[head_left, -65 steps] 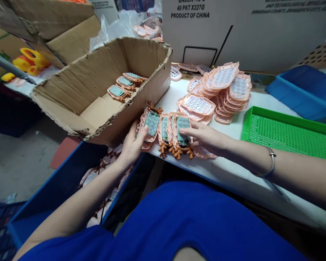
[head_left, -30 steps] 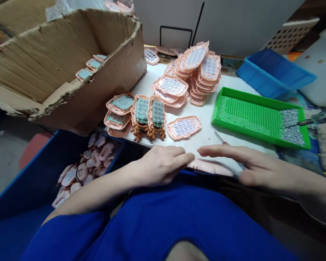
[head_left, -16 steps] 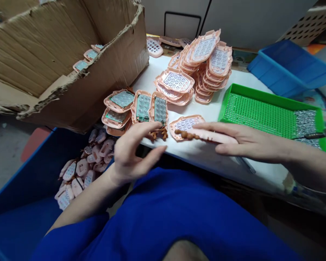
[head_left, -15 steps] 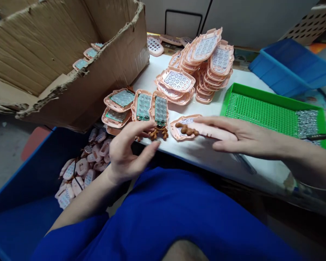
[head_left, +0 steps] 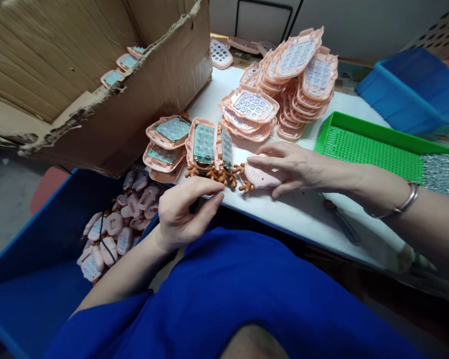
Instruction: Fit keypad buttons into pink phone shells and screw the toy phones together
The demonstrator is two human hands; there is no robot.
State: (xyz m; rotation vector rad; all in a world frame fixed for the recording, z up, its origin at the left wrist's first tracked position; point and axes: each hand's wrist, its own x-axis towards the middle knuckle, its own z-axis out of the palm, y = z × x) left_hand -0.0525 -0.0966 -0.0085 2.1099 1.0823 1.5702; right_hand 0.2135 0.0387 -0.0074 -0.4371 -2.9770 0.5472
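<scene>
My right hand is wrapped over a pink toy phone shell with brown antlers, its speaker-hole side up, low over the white table. My left hand is at the table's front edge, thumb and index fingertips pinched together with nothing visible between them. Just beyond those fingertips are the brown antlers of the open shells. One shell with a green circuit board lies flat; a second one beside it is tilted. The front half that lay under my right hand is hidden.
More board-fitted shells are stacked at left beside a torn cardboard box. Pink front halves are piled at the back. A green tray holds screws; a screwdriver lies nearby. A blue bin contains pink toy phones.
My right hand has moved left and lowered the pink shell over the front half, turning its speaker side up. The left fingertips have closed together. One board-fitted shell has tilted.
</scene>
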